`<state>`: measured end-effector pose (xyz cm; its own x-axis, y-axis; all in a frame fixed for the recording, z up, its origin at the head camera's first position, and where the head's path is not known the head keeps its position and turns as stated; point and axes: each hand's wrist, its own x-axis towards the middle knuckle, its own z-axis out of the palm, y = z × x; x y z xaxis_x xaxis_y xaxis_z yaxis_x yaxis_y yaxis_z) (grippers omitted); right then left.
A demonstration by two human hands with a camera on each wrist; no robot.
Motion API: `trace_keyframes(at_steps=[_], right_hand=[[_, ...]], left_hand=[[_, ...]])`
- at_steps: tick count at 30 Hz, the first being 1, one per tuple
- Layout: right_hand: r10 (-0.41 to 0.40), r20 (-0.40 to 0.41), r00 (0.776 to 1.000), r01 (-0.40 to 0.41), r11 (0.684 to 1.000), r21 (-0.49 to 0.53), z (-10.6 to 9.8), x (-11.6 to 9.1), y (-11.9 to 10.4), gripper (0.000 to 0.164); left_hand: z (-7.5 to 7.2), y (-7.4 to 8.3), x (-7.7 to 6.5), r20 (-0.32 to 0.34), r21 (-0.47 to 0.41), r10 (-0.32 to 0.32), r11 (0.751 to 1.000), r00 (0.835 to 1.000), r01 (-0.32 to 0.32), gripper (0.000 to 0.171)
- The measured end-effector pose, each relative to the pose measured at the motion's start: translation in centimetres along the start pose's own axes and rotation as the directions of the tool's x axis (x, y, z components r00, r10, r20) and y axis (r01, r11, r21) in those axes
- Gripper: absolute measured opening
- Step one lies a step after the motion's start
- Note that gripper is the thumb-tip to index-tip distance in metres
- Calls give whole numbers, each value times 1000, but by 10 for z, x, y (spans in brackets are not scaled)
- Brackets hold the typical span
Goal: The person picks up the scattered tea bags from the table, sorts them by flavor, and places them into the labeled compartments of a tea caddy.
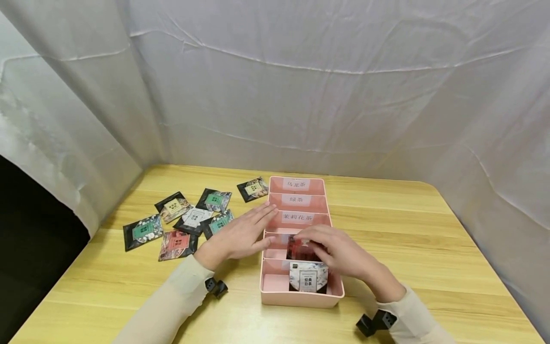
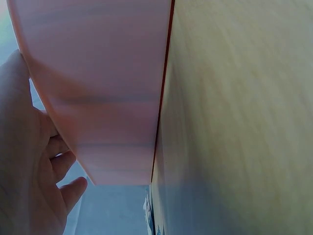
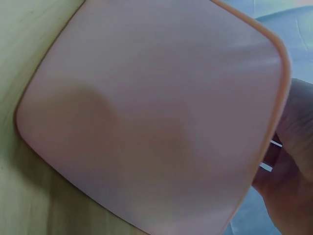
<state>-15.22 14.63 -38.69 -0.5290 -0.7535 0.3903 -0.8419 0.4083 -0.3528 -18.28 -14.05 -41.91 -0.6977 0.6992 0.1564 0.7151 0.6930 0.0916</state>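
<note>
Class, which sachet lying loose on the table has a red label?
The sachet lowest in the head view's loose group; the other six have green, yellow or white labels.

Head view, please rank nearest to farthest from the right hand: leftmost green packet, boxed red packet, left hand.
1. Red packet, inside the box.
2. Left hand, at the box's left side.
3. Leftmost green packet, on the table.

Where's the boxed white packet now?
Head view: the white packet sits in the pink box, nearest compartment, right side, in front of the red packet.
</note>
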Motion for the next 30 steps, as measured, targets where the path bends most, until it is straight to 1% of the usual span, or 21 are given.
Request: trace_keyframes(at_steps=[3,5,13,18,21,24,26,30], right_hand=[[-17,-56,998,16,1000,-7,-3,-1,2,38],[-15,-79,997,13,1000,-19,-5,-2,4,37],[93,-93,991,-96,995,-30,-13,-10,10,36],[119,-113,986,-128,989,-73,-14,-20,17,42],[139,-103,985,-149,984,-95,-13,-27,20,49],[154,-71,986,-161,980,-118,-14,-33,24,58],[146,-39,989,-150,978,-145,-13,-38,28,65],[103,22,994,-97,976,-194,-12,-45,34,78]], left_hand=[[0,0,0,0,-3,-4,1000,1000,4,75],[0,0,0,1,-7,-7,1000,1000,7,75],[0,0,0,13,-4,-13,1000,1000,13,74],[0,1,1,14,-12,-10,1000,1000,10,75],[0,1,1,16,-12,-14,1000,1000,14,76],[0,1,1,16,-13,-19,1000,1000,19,75],[0,0,1,14,-16,-19,1000,1000,20,75],[0,0,0,2,-24,-12,1000,1000,12,74]])
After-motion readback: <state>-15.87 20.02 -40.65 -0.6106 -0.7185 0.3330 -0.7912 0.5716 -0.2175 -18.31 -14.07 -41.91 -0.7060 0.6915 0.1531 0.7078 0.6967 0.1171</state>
